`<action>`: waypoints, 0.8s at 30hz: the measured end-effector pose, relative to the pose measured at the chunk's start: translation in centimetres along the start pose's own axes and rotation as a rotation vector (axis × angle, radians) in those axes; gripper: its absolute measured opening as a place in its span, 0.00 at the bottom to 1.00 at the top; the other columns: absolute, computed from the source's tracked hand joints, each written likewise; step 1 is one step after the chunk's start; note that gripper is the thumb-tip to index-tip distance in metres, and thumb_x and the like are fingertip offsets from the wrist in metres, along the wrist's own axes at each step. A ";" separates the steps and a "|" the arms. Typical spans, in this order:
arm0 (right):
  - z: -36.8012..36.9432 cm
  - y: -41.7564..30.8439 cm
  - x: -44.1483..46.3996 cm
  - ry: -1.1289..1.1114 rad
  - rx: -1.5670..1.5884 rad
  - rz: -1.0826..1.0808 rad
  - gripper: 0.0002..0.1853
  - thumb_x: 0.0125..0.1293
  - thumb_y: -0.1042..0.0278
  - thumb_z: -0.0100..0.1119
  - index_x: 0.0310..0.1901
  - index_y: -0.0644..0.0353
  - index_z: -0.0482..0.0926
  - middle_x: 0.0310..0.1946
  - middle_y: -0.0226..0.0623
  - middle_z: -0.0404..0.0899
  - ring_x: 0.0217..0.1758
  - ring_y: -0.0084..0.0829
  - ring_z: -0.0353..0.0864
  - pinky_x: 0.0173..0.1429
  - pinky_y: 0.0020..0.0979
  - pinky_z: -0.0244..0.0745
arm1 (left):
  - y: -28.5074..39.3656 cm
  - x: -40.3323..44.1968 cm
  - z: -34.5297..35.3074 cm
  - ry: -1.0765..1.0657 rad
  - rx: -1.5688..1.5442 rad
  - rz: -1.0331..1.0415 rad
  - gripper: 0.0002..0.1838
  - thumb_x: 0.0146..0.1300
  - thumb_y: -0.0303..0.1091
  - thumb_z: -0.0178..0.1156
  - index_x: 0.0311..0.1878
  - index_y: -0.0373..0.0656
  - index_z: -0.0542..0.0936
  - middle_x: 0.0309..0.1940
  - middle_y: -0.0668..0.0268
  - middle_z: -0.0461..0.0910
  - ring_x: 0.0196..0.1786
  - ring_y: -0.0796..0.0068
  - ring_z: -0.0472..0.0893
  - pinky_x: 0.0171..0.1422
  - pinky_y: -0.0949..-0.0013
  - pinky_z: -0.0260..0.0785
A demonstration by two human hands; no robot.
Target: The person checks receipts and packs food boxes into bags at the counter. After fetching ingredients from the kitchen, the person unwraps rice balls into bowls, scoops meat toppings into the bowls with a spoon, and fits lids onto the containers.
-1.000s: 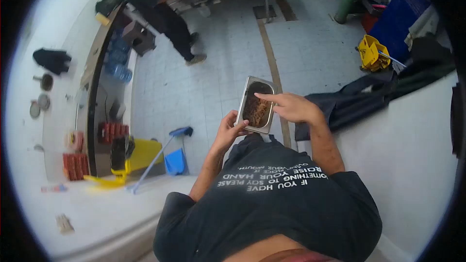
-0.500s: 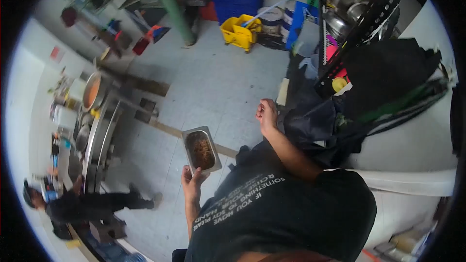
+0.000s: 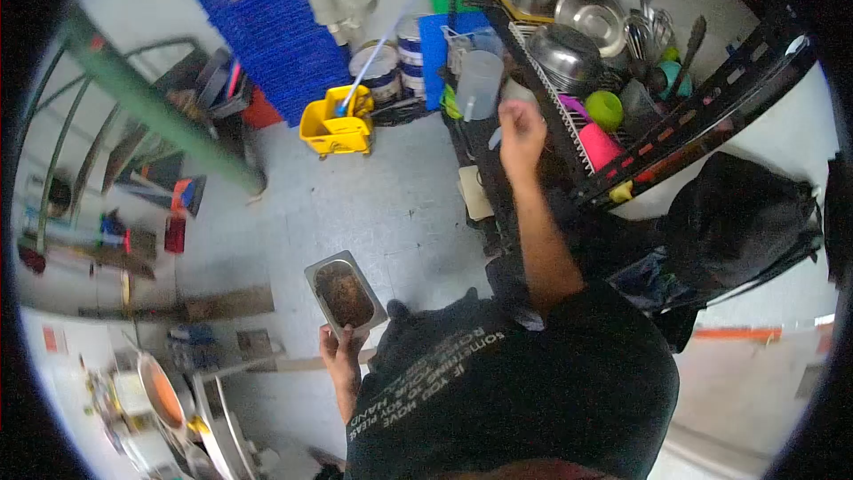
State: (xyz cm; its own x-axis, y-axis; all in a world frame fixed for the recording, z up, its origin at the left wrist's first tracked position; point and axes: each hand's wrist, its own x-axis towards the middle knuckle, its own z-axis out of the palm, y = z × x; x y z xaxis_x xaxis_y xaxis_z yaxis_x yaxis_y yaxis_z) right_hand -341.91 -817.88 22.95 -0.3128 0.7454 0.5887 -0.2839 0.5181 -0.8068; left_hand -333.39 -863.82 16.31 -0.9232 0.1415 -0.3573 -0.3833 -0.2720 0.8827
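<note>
My left hand (image 3: 342, 348) grips the near end of a rectangular steel food pan (image 3: 380, 313), thumb over the rim. Inside the pan lies a brown, crumbly-looking food (image 3: 345, 293). My right hand (image 3: 522, 140) is raised in front of the shelf rack, its fingers loosely bent and slightly blurred, with nothing visible in them. Just beyond it stands a translucent plastic jug (image 3: 480, 84); whether they touch, I cannot tell.
Steel bowls (image 3: 566, 58), a green cup (image 3: 604, 111) and a pink container (image 3: 600, 147) sit on the rack (image 3: 702, 116). A yellow mop bucket (image 3: 338, 129) stands ahead near stacked blue crates (image 3: 275, 36). The green post (image 3: 169, 107) rises at left; a black bag (image 3: 746, 231) is at right.
My view has turned right, toward the rack. My right hand has reached forward, close to the jug. The pan stays in my left hand, and the person at left has gone out of view.
</note>
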 end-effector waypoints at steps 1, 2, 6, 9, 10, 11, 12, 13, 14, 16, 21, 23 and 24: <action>-0.5 -0.5 2.4 -0.027 -0.191 -0.052 0.04 0.59 0.76 0.61 0.37 0.59 0.80 0.24 0.26 0.76 0.29 0.19 0.74 0.36 0.24 0.68 | 1.1 2.0 -0.5 -0.036 0.017 -0.019 0.11 0.64 0.28 0.62 0.43 0.42 0.69 0.42 0.64 0.77 0.44 0.70 0.80 0.49 0.61 0.79; -0.7 -1.3 4.8 -0.045 -0.294 -0.156 0.06 0.57 0.73 0.63 0.38 0.58 0.81 0.24 0.33 0.79 0.29 0.29 0.77 0.40 0.30 0.71 | 1.9 4.3 -1.1 -0.060 0.010 -0.017 0.11 0.65 0.28 0.62 0.44 0.43 0.69 0.43 0.63 0.77 0.45 0.69 0.80 0.49 0.61 0.79; -3.4 -4.5 11.4 0.334 -1.126 -0.339 0.32 0.55 0.67 0.65 0.61 0.66 0.66 0.57 0.60 0.66 0.64 0.58 0.60 0.66 0.50 0.57 | 5.7 13.2 -1.5 -0.183 0.071 -0.006 0.10 0.65 0.27 0.60 0.44 0.42 0.69 0.42 0.62 0.77 0.42 0.69 0.80 0.47 0.61 0.80; -7.4 -2.1 15.4 0.809 -0.966 -0.508 0.32 0.59 0.69 0.61 0.64 0.66 0.61 0.57 0.60 0.67 0.63 0.58 0.64 0.67 0.52 0.57 | 7.1 19.2 -0.9 -0.285 0.170 -0.026 0.10 0.65 0.28 0.61 0.44 0.41 0.69 0.38 0.62 0.77 0.38 0.70 0.81 0.44 0.63 0.81; -10.1 0.0 16.2 0.834 -0.987 -0.517 0.32 0.59 0.69 0.61 0.64 0.66 0.61 0.57 0.60 0.67 0.63 0.58 0.64 0.67 0.52 0.57 | 7.5 21.1 0.1 -0.318 0.183 -0.019 0.11 0.65 0.29 0.62 0.44 0.41 0.69 0.38 0.62 0.77 0.38 0.71 0.81 0.44 0.63 0.80; -13.3 3.1 16.7 0.853 -0.704 -0.345 0.31 0.61 0.69 0.58 0.65 0.65 0.60 0.57 0.61 0.68 0.61 0.56 0.67 0.67 0.50 0.59 | 7.8 22.9 1.1 -0.348 0.193 -0.006 0.11 0.65 0.30 0.62 0.44 0.41 0.69 0.37 0.62 0.77 0.38 0.71 0.80 0.45 0.63 0.80; -13.6 2.5 16.9 0.843 -0.693 -0.238 0.30 0.63 0.70 0.56 0.66 0.64 0.59 0.55 0.62 0.70 0.57 0.56 0.72 0.64 0.49 0.63 | 7.9 24.4 2.0 -0.387 0.197 -0.013 0.12 0.65 0.31 0.63 0.43 0.41 0.69 0.37 0.62 0.77 0.38 0.72 0.80 0.45 0.63 0.80; -14.0 2.0 17.1 0.829 -0.685 -0.131 0.29 0.65 0.70 0.53 0.66 0.63 0.58 0.54 0.62 0.72 0.53 0.56 0.76 0.61 0.47 0.67 | 7.8 26.0 3.3 -0.414 0.193 -0.004 0.12 0.65 0.31 0.63 0.43 0.41 0.69 0.37 0.62 0.77 0.38 0.72 0.80 0.45 0.63 0.80; -15.1 3.2 17.6 0.838 -0.841 -0.160 0.27 0.64 0.70 0.55 0.64 0.64 0.61 0.52 0.61 0.75 0.52 0.56 0.77 0.58 0.47 0.69 | 7.4 27.4 5.0 -0.413 0.176 -0.010 0.12 0.65 0.32 0.63 0.43 0.41 0.69 0.37 0.62 0.77 0.38 0.72 0.80 0.44 0.63 0.80; -16.1 3.4 17.8 0.863 -1.012 -0.183 0.26 0.64 0.69 0.56 0.63 0.64 0.64 0.50 0.59 0.77 0.51 0.57 0.78 0.56 0.47 0.71 | 6.3 30.2 7.2 -0.469 0.122 -0.029 0.12 0.65 0.32 0.63 0.43 0.40 0.69 0.39 0.60 0.77 0.38 0.71 0.80 0.44 0.63 0.80; -16.6 3.0 18.2 0.843 -1.131 0.147 0.16 0.59 0.65 0.64 0.47 0.65 0.80 0.40 0.54 0.83 0.48 0.55 0.81 0.50 0.47 0.75 | 6.0 34.4 14.6 -0.575 0.166 -0.114 0.12 0.64 0.29 0.62 0.46 0.38 0.70 0.43 0.57 0.77 0.42 0.65 0.81 0.46 0.61 0.81; -18.8 5.3 19.0 0.894 -1.154 0.115 0.15 0.58 0.64 0.66 0.44 0.63 0.82 0.39 0.54 0.83 0.46 0.55 0.81 0.49 0.47 0.75 | 7.0 35.0 17.4 -0.648 0.227 -0.179 0.12 0.64 0.29 0.62 0.46 0.38 0.71 0.43 0.56 0.78 0.43 0.64 0.81 0.48 0.60 0.81; -18.6 5.2 19.2 0.906 -1.153 0.140 0.15 0.58 0.63 0.66 0.44 0.63 0.82 0.40 0.55 0.83 0.45 0.55 0.81 0.48 0.48 0.75 | 7.2 35.5 18.0 -0.733 0.191 -0.174 0.12 0.65 0.28 0.61 0.47 0.38 0.70 0.43 0.56 0.77 0.44 0.64 0.81 0.49 0.60 0.81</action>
State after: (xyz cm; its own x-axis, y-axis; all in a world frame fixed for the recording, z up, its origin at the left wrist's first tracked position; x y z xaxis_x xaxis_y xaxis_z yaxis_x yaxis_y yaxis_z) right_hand -332.51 -793.02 29.13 0.5085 0.5937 0.6237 0.6994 0.1378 -0.7013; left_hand -368.44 -843.63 15.50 -0.5704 0.7786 -0.2616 -0.4484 -0.0283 0.8934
